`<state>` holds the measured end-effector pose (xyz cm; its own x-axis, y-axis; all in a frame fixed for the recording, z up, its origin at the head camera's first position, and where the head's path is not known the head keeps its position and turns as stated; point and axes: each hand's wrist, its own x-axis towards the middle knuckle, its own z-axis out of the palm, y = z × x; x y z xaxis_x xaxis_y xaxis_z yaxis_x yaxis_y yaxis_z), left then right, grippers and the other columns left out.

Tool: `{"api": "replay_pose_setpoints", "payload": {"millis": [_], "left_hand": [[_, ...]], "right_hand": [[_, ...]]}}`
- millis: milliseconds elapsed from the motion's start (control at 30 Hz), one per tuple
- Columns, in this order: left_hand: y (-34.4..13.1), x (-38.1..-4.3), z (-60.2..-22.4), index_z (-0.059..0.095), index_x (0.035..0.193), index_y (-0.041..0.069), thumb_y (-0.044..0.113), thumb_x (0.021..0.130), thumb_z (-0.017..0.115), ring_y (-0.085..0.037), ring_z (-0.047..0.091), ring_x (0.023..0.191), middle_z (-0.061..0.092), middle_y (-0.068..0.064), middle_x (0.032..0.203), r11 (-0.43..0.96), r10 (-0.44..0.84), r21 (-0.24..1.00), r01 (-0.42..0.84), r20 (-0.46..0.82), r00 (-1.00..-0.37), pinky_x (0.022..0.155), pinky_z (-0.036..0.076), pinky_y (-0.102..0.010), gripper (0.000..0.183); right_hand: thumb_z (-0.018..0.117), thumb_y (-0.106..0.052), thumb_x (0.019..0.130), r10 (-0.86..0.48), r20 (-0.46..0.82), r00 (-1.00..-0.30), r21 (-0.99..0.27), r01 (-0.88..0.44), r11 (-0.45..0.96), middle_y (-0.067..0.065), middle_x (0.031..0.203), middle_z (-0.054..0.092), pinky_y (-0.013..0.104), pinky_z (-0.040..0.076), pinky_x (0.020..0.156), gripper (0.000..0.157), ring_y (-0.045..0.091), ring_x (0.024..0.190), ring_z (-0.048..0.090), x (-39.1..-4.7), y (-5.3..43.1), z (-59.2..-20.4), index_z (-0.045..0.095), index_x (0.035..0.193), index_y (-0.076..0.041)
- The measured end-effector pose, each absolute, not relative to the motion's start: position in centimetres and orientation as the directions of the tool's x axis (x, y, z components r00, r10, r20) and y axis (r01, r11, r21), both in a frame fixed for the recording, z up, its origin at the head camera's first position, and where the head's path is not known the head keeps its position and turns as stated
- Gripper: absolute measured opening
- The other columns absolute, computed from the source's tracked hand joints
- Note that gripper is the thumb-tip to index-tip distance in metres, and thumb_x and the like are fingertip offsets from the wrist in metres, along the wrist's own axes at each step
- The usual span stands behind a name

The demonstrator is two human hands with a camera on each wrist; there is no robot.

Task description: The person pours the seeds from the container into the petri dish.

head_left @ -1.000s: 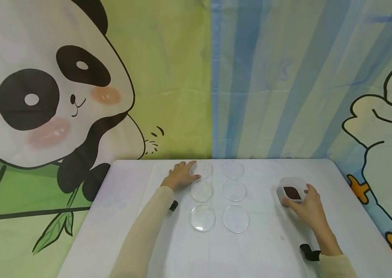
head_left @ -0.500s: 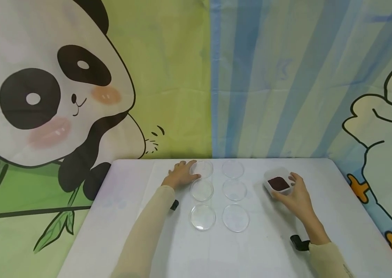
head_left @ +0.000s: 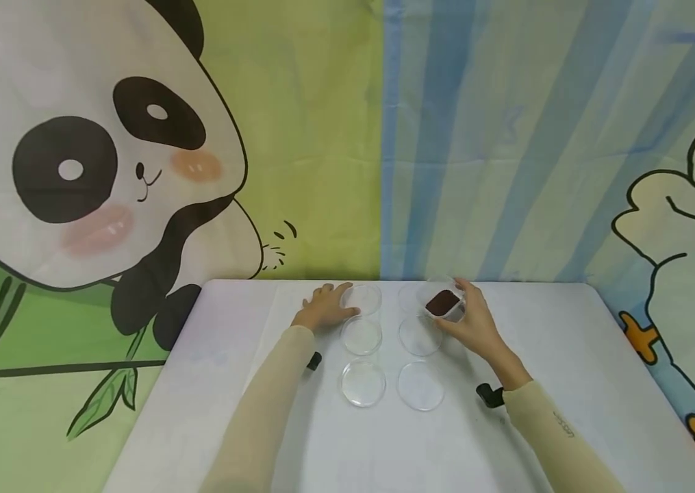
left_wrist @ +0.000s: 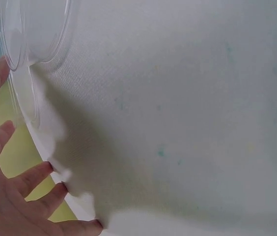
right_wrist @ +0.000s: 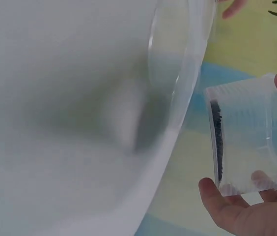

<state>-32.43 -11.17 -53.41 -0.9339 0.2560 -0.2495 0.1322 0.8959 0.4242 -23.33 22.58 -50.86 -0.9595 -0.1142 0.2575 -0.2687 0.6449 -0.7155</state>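
Observation:
My right hand (head_left: 476, 325) grips a clear plastic tub (right_wrist: 249, 137) by its sides, thumb on one wall and fingers on the other. A thin layer of dark brown, grainy material (head_left: 443, 302) lies at its bottom. In the head view the tub overlaps the far right clear round dish (head_left: 409, 300) and partly hides it. My left hand (head_left: 326, 307) rests at the far left clear dish (head_left: 367, 299). Its fingers are spread, with thumb and index finger right at the dish's rim (left_wrist: 34, 101).
More clear round dishes stand in two columns on the white table (head_left: 359, 452): middle left (head_left: 361, 335), front left (head_left: 363, 383), middle right (head_left: 419, 337) and front right (head_left: 421, 385). Behind the table's far edge hangs a printed cloth (head_left: 322, 137) with a panda.
My right hand has carried the tub leftward from the table's right side to the far right dish. The left hand stays at the far left dish.

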Motion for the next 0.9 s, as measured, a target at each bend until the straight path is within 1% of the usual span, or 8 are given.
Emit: {"api": "replay_pose_setpoints", "payload": {"millis": [133,300,433,567,733,900], "left_hand": [[-11.4,-32.6,-53.6,0.034,0.156,0.035,0.065,0.09,0.061,-0.043,0.023,0.144,0.029,-0.017,0.159,0.904,0.25,0.406,0.133,-0.249,-0.936,0.107,0.018,-0.075,0.079],[-11.3,-32.6,-53.8,0.034,0.156,0.035,0.064,0.09,0.062,-0.043,0.025,0.143,0.03,-0.017,0.158,0.906,0.248,0.401,0.134,-0.249,-0.936,0.106,0.019,-0.075,0.077],[-11.3,-32.4,-53.7,0.034,0.156,0.035,0.064,0.09,0.062,-0.043,0.025,0.143,0.03,-0.018,0.158,0.906,0.249,0.401,0.132,-0.253,-0.935,0.106,0.02,-0.074,0.078],[-11.2,-32.2,-53.6,0.034,0.156,0.035,0.064,0.09,0.062,-0.043,0.025,0.143,0.029,-0.017,0.159,0.904,0.249,0.408,0.127,-0.262,-0.932,0.107,0.019,-0.074,0.078],[-11.1,-32.3,-53.2,0.034,0.156,0.036,0.064,0.09,0.062,-0.043,0.025,0.143,0.03,-0.017,0.158,0.905,0.251,0.403,0.136,-0.249,-0.935,0.106,0.02,-0.074,0.077],[-11.2,-32.3,-52.9,0.034,0.156,0.036,0.063,0.091,0.062,-0.042,0.026,0.143,0.03,-0.017,0.158,0.908,0.251,0.396,0.137,-0.252,-0.935,0.106,0.022,-0.074,0.076]], "right_hand": [[0.084,-0.015,0.08,-0.173,0.263,-0.949,-0.657,-0.308,0.688,0.029,0.148,0.034,0.065,0.036,0.1,0.095,0.05,0.132,0.032,-24.8,20.5,-50.4,0.027,0.153,0.0],[0.081,-0.016,0.079,-0.216,0.233,-0.948,-0.591,-0.314,0.743,0.03,0.148,0.031,0.066,0.03,0.104,0.093,0.05,0.135,0.026,-26.1,18.3,-50.0,0.027,0.154,-0.003],[0.079,-0.017,0.079,-0.263,0.213,-0.941,-0.532,-0.338,0.777,0.027,0.151,0.032,0.069,0.03,0.102,0.092,0.05,0.135,0.028,-27.1,16.8,-50.0,0.028,0.154,-0.004],[0.078,-0.018,0.079,-0.324,0.205,-0.924,-0.435,-0.382,0.815,0.024,0.152,0.034,0.071,0.031,0.1,0.092,0.051,0.134,0.029,-27.9,15.7,-50.0,0.027,0.155,-0.007],[0.076,-0.013,0.079,-0.373,0.234,-0.898,-0.342,-0.435,0.833,0.021,0.151,0.037,0.07,0.03,0.101,0.09,0.051,0.135,0.029,-28.9,14.7,-49.7,0.027,0.155,-0.01],[0.073,-0.012,0.079,-0.409,0.252,-0.877,-0.274,-0.47,0.839,0.019,0.152,0.038,0.068,0.033,0.1,0.089,0.049,0.134,0.031,-29.6,13.7,-49.7,0.026,0.155,-0.009]]}}
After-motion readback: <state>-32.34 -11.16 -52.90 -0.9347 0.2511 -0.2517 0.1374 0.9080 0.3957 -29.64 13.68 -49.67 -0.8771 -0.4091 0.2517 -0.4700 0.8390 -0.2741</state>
